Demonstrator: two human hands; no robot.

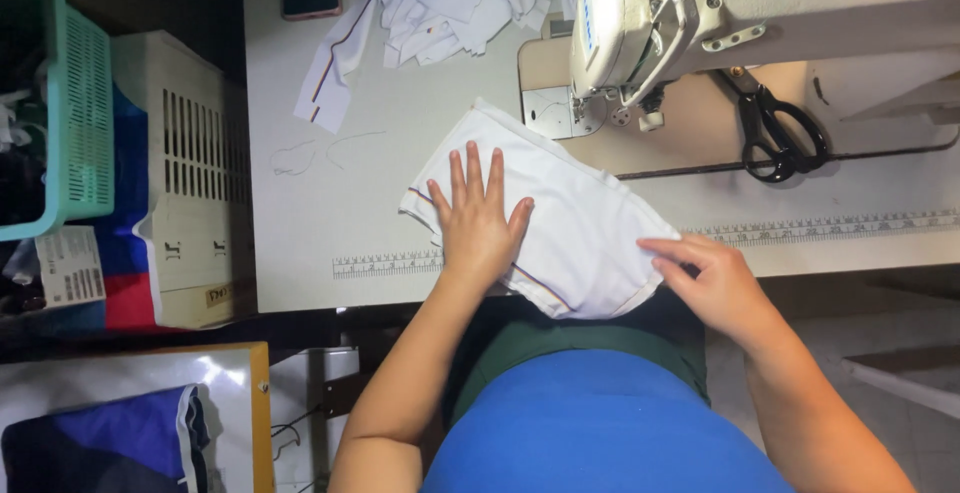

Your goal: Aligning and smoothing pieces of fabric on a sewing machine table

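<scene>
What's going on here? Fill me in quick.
A person sits at a sewing machine. The left hand lies flat, fingers spread, on a white cloth on the table. The right hand touches the cloth's right edge. Black scissors lie beside the machine; more white pieces are piled behind.

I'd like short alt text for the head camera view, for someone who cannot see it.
Seen from above, a person's left hand presses flat on a white fabric piece on a sewing table, while the right hand pinches its near edge. A cream sewing machine stands behind the fabric, with black scissors to its right.
</scene>
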